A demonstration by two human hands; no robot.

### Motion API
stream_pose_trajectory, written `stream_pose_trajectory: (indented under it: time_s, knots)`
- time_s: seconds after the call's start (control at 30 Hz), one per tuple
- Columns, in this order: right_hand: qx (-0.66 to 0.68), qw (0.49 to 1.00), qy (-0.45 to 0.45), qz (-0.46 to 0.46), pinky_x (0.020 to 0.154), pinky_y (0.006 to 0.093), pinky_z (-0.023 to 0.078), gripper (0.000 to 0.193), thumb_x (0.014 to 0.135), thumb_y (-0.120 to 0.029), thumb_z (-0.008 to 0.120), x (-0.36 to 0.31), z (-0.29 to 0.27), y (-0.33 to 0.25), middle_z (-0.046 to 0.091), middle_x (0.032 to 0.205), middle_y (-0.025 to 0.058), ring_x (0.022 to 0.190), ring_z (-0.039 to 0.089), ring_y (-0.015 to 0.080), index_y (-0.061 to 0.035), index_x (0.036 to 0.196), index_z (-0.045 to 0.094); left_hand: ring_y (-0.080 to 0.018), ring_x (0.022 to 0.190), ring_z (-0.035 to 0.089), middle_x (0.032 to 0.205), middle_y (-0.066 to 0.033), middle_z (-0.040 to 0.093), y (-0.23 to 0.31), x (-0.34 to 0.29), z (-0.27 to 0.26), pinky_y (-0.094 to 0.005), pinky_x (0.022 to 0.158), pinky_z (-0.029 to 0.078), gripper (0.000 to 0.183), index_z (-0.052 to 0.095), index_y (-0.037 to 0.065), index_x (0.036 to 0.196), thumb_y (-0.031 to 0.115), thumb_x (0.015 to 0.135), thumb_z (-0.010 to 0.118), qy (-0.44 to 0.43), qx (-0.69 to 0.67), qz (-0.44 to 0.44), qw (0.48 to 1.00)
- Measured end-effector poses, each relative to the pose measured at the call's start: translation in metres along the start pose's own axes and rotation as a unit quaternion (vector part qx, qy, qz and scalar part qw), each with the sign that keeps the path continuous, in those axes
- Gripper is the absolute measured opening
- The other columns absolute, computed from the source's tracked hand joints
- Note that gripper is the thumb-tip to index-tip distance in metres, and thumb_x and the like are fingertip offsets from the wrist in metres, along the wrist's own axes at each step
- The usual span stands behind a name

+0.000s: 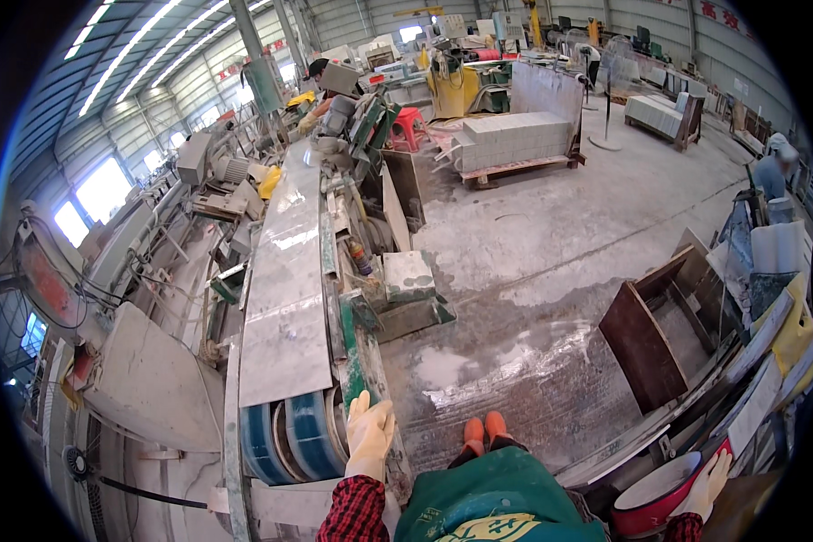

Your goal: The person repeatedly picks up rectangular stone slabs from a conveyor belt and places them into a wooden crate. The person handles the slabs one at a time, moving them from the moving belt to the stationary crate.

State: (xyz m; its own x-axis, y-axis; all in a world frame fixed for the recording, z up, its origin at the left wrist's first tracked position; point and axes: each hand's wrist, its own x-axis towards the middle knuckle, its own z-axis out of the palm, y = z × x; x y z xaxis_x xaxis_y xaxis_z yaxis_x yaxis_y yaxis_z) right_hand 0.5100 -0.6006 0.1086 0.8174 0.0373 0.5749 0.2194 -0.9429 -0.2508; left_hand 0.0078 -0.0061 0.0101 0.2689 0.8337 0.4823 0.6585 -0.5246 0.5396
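My left hand [370,435], in a pale cream glove, rests with its fingers stretched out at the green metal rail [350,357] along the conveyor's right side. Just left of it, two blue rollers [313,435] show at the conveyor's near end. A long grey stone slab [286,339] lies flat on the conveyor; a seam crosses it. Over at the lower right my right hand [703,488], gloved alike, has its fingers extended beside a red, round-sided container [637,522] with a pale inside. Whether it touches the container's rim, I cannot tell. Neither hand holds anything visible.
A brown wooden frame [646,348] stands on the wet floor to the right. Stacked pale blocks [519,143] sit on a low pallet farther off. Machines [235,176] line the conveyor. Another person [772,172] is at the far right. My orange boots [484,432] stand beside the conveyor.
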Motion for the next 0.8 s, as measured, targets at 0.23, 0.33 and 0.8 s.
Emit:
stream_pose_trajectory:
  time_s: [0.23,0.33,0.8]
  knots:
    - [0.029,0.999,-0.018,0.016,0.115,0.0393,0.044,0.045,0.107,-0.032,0.052,-0.009,-0.005,-0.005,0.061,0.141,0.0226,0.133,0.057,0.0335,-0.0005,0.138,0.061,-0.0377,0.135,0.054,0.142,-0.016,0.063,0.054,0.02,-0.046,-0.044,0.109,0.048,0.031,0.075,0.014,0.117,0.009,0.086,0.072,-0.074,0.137,0.061,0.986]
    - [0.058,0.998,-0.012,0.008,0.115,0.0391,0.043,0.046,0.107,-0.032,0.051,-0.014,-0.007,-0.005,0.061,0.142,0.0223,0.134,0.057,0.0333,-0.0003,0.138,0.061,-0.0445,0.13,0.056,0.124,-0.0169,0.072,0.062,0.026,-0.05,-0.0507,0.114,0.043,0.031,0.075,0.016,0.116,0.012,0.085,0.073,-0.075,0.111,0.077,0.988]
    - [0.006,0.983,-0.165,0.084,0.125,0.0384,0.026,0.052,0.112,-0.031,0.041,-0.012,-0.025,-0.019,0.036,0.165,0.0203,0.153,0.034,0.0328,0.0001,0.153,0.045,-0.0437,0.132,0.055,0.121,-0.017,0.073,0.06,0.024,-0.046,-0.0494,0.116,0.041,0.034,0.073,0.014,0.117,0.012,0.083,0.075,-0.063,0.108,0.073,0.989]
